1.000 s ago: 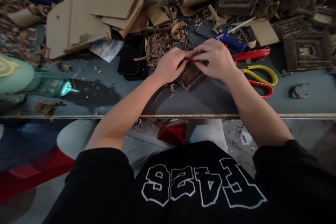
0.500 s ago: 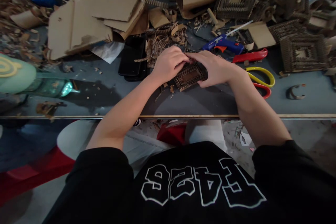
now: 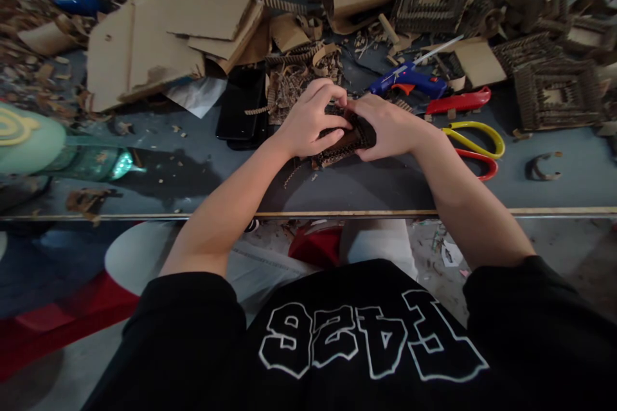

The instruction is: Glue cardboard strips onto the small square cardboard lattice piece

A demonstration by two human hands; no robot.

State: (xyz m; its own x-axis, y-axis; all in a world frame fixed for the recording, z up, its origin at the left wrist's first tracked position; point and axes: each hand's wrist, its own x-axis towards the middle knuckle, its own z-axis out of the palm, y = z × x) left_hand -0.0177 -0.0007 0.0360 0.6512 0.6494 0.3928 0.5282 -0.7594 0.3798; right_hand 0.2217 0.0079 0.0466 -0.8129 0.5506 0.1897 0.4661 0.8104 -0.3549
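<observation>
My right hand (image 3: 391,123) is clasping the corrugated frame (image 3: 337,154); left hand (image 3: 312,119), spread, is touching it. Shirt (image 3: 357,282) is showing outlined lettering.

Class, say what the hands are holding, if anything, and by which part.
The right hand holds the small cardboard piece by its right side; whether the left hand grips it is unclear.

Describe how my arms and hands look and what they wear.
Your left hand and right hand are bare, without gloves. Loose, short black sleeves cover the upper arms, part of a black shirt with white-outlined characters. No watch or bracelet shows on either wrist.
</observation>
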